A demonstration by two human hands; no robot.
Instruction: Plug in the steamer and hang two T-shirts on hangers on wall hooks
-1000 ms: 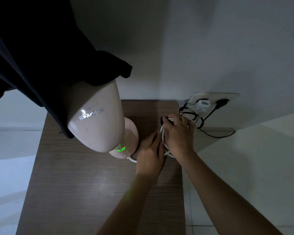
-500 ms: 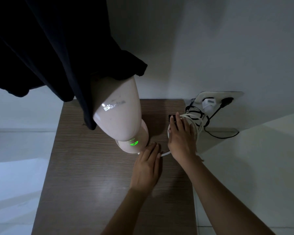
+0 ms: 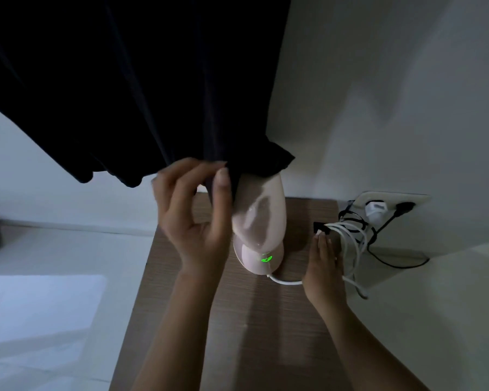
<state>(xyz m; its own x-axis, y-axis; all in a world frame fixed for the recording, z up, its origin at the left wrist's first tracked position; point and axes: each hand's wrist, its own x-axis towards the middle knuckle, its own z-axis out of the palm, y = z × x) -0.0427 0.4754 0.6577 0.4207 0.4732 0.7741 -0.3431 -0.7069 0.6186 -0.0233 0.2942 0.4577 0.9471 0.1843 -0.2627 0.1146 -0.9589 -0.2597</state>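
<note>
A pale pink steamer (image 3: 261, 221) stands upright on a wooden table (image 3: 237, 328), a green light lit at its base. A dark T-shirt (image 3: 130, 80) hangs from above and drapes over the steamer's top. My left hand (image 3: 192, 213) is raised at the shirt's hem, thumb and fingers curled and touching the fabric edge. My right hand (image 3: 323, 266) lies flat on the table beside a coil of white cord (image 3: 350, 244) that runs from the steamer's base. The hanger and hooks are out of sight.
A wall socket plate (image 3: 390, 201) at the right holds a white plug (image 3: 376, 210) and a black plug (image 3: 404, 206) with a black cable trailing down. White walls meet in a corner behind the table. Pale floor lies to the left.
My left hand has lifted off the table up to the shirt's hem. My right hand has slid off the cord coil to its left side. The view has tilted upward.
</note>
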